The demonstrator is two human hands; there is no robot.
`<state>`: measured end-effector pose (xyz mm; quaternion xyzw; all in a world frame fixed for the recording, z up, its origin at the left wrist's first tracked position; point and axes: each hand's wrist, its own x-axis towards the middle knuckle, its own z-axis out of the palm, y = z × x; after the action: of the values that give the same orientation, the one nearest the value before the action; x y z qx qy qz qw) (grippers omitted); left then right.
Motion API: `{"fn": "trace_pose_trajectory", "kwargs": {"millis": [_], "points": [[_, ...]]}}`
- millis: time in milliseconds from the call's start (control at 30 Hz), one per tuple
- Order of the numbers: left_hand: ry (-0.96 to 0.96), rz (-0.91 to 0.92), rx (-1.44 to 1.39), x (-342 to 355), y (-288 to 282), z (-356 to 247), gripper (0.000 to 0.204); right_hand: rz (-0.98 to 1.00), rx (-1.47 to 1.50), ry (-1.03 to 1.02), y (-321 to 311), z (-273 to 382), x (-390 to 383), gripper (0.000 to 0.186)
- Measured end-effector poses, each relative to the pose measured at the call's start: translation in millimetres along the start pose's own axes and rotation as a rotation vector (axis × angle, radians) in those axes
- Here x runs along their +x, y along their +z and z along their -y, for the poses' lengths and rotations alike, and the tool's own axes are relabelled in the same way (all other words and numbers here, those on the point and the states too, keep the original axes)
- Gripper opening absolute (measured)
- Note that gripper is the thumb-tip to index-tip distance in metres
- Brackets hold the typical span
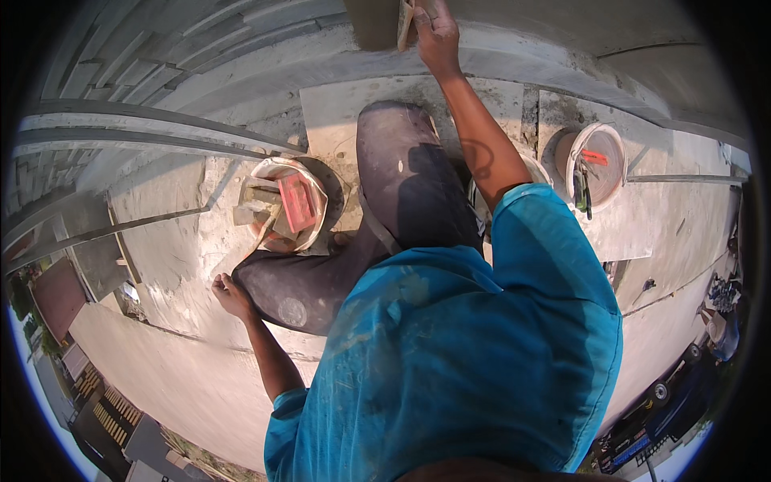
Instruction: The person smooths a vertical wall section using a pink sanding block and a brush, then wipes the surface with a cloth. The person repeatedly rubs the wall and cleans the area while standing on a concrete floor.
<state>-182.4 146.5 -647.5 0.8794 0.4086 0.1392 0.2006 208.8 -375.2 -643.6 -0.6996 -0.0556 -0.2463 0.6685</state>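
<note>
My right hand [438,34] reaches up to the wall at the top of the head view, its fingers closed around a flat tool with a pale, plaster-caked edge [405,26]. The tool is partly cut off by the picture's edge and lies close to a darker, smooth patch of wall [372,22]. Down beside my bent left knee, my left hand [232,296] hangs with its fingers curled, and nothing shows in it. Nearest to that hand is a white bucket [323,210] holding a red float [297,202] and several grey and brown pieces.
On the right a second white bucket [620,153] carries an orange tool [594,157] and a green-handled one [580,193]. Another pale bucket [536,169] is mostly behind my right arm. Metal bars [177,128] run across the left. The boards [173,353] have edges and gaps; vehicles stand far below at right.
</note>
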Motion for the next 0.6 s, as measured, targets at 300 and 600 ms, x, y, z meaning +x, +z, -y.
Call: {"fn": "trace_pose_trajectory", "kwargs": {"millis": [300,600], "points": [[-0.012,-0.043,-0.018,6,6,-4,0.038,-0.016,-0.058,0.015,-6,19,-3,0.031],[0.014,-0.054,-0.051,11,19,9,0.042,0.035,0.123,0.086,-6,41,1,0.033]]}}
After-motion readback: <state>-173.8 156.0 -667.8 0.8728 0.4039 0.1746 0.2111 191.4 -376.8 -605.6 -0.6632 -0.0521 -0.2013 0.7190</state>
